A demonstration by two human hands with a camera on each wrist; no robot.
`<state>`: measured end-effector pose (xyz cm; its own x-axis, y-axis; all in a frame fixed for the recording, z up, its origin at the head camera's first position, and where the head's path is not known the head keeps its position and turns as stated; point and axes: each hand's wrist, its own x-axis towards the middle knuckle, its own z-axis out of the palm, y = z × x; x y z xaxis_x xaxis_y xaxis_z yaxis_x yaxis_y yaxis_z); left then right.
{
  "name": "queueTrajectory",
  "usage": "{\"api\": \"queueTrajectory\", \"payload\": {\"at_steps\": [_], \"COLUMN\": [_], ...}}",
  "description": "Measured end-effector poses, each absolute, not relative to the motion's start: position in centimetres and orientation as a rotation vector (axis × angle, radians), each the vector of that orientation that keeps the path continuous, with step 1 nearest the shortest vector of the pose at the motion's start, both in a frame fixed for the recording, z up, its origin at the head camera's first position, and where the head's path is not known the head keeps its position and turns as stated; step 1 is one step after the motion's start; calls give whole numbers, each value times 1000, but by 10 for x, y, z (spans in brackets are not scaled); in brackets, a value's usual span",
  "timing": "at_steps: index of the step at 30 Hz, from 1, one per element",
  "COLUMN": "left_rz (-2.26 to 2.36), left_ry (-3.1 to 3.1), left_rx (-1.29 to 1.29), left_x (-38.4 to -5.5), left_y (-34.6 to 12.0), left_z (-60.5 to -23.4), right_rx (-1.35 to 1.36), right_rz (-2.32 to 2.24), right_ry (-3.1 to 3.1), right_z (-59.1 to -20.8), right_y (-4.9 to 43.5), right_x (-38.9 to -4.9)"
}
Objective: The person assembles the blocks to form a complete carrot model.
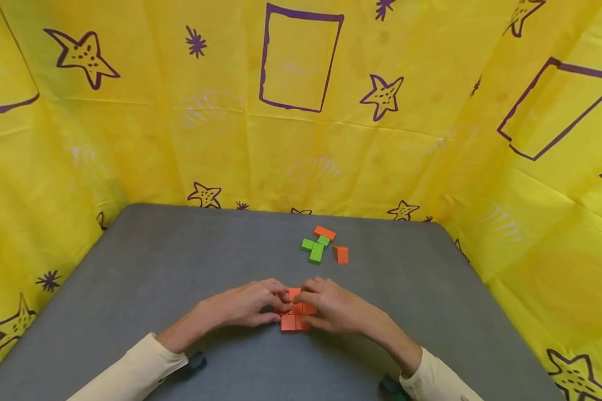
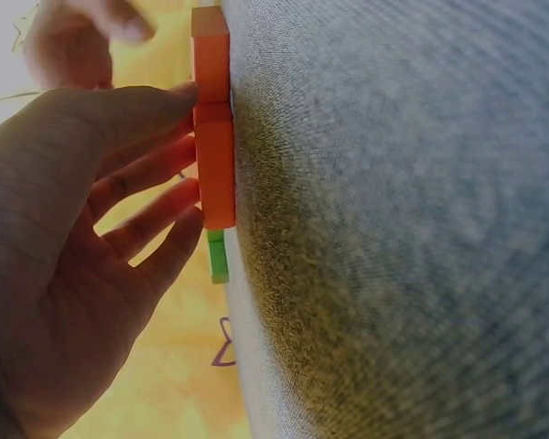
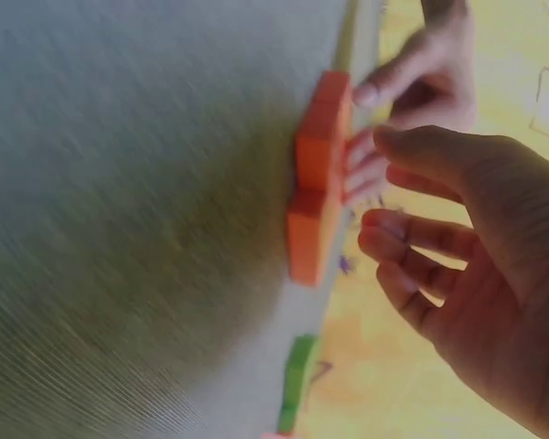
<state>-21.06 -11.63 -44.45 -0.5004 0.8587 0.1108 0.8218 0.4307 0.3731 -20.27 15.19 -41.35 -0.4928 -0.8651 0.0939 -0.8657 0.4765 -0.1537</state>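
Actually, the hands differ more than the head view suggests: there both seem to touch the orange cluster (image 1: 297, 310), but the right wrist view shows a gap beside the right hand (image 1: 336, 306), its loosely bent fingers holding nothing. The left hand (image 1: 253, 302) has thumb and fingertips against the blocks, the thumb spread from the fingers. The cluster lies flat on the table (image 1: 205, 262) between both hands; its front edge, facing the person, runs left to right, though covered edges leave its long axis unclear. Only the head view plainly shows two loose orange blocks (image 1: 342, 255) beyond, near three green blocks (image 1: 316, 253).
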Motion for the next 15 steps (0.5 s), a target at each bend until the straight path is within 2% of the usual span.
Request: {"api": "queueTrajectory", "payload": {"at_steps": [3, 7, 12, 15], "left_rz": [570, 553, 543, 551], "left_ry": [2582, 2586, 2596, 2599], "left_rx": [1514, 1488, 1487, 1501], "left_x": [-211, -211, -210, -210], "left_y": [-116, -117, -117, -116], "left_z": [-444, -444, -445, -446], "right_rx": [1473, 1241, 1042, 1035], "right_rz": [329, 457, 438, 298], "right_ry": [-2736, -2808, -2902, -3023], "right_z": [-404, -396, -407, -416], "right_y": [158, 175, 194, 205], "right_x": [-223, -268, -327, -346]}}
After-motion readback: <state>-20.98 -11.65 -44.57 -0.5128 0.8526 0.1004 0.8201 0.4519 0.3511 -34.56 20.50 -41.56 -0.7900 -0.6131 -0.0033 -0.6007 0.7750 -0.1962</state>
